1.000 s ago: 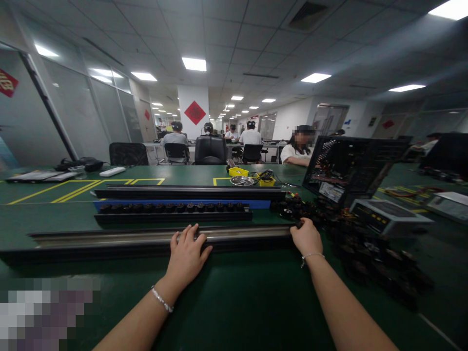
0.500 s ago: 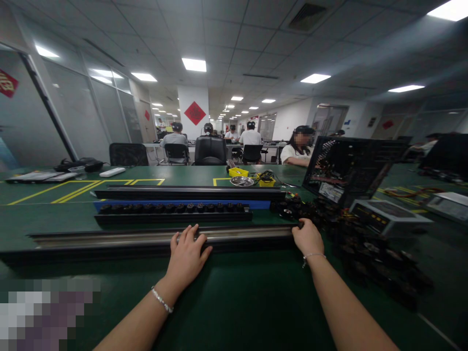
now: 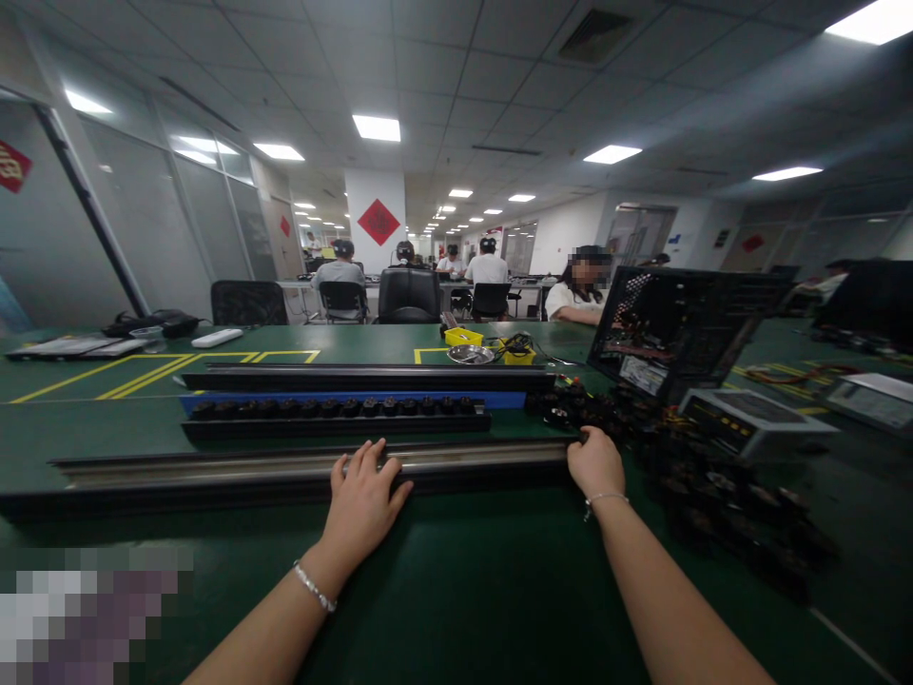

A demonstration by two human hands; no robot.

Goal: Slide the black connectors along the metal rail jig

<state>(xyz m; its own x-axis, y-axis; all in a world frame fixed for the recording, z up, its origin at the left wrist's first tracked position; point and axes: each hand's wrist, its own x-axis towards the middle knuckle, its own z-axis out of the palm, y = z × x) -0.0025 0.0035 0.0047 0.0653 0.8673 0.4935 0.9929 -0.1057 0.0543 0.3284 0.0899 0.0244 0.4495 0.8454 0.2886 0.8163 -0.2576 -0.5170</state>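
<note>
A long black rail (image 3: 235,470) with a shiny metal channel lies across the green table before me. My left hand (image 3: 362,499) rests on its middle, fingers spread over the channel. At the rail's right end, my right hand (image 3: 597,461) is closed, with thumb and fingers pinched together. A small dark piece shows at those fingertips, too hidden to name. Just beyond lies a shorter black rail (image 3: 335,426) with a row of black round wheels (image 3: 329,408). Behind it are a blue strip (image 3: 510,400) and another long black rail (image 3: 363,378).
Many dark round parts (image 3: 728,499) are heaped to the right, beside a grey power supply (image 3: 756,423) and an opened computer case (image 3: 685,323). A metal dish (image 3: 471,354) and yellow trays (image 3: 463,337) stand farther back. A co-worker (image 3: 577,290) sits across the table.
The whole view has shifted very slightly to the left. Both hands keep their places on the rail, and nothing else has visibly moved.
</note>
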